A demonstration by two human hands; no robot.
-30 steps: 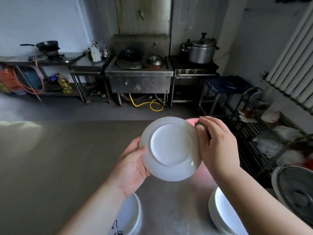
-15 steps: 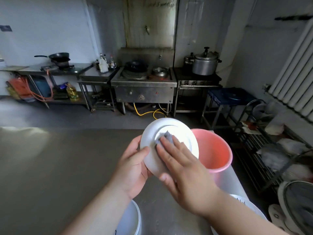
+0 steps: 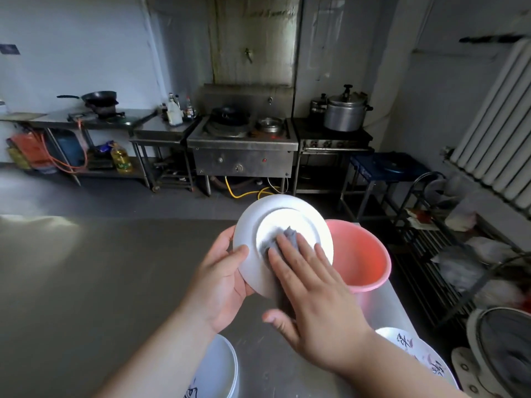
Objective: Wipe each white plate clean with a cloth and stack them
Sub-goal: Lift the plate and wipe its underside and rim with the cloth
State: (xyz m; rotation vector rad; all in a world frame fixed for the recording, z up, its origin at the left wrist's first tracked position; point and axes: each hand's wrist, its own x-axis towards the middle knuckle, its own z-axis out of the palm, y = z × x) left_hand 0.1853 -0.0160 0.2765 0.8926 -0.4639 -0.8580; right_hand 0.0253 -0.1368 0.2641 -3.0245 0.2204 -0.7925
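at the centre of the frame the left hand (image 3: 222, 278) grips a white plate (image 3: 283, 242) by its left rim, thumb curled over the edge, holding it tilted above the worktop (image 3: 86, 282) with its underside towards the camera. the right hand (image 3: 313, 297) presses a grey cloth (image 3: 283, 239) flat against the plate's base, fingers (image 3: 288, 254) straight and spread. a pink basin (image 3: 362, 257) sits just behind the plate, to its right. what look like more plates lie at the bottom edge, partly cut off.

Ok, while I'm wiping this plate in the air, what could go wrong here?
The left hand holds the plate only by its rim, above the steel table, so a hard push from the right hand on the cloth might tip it loose. The pink basin sits at the table's corner and could be knocked.
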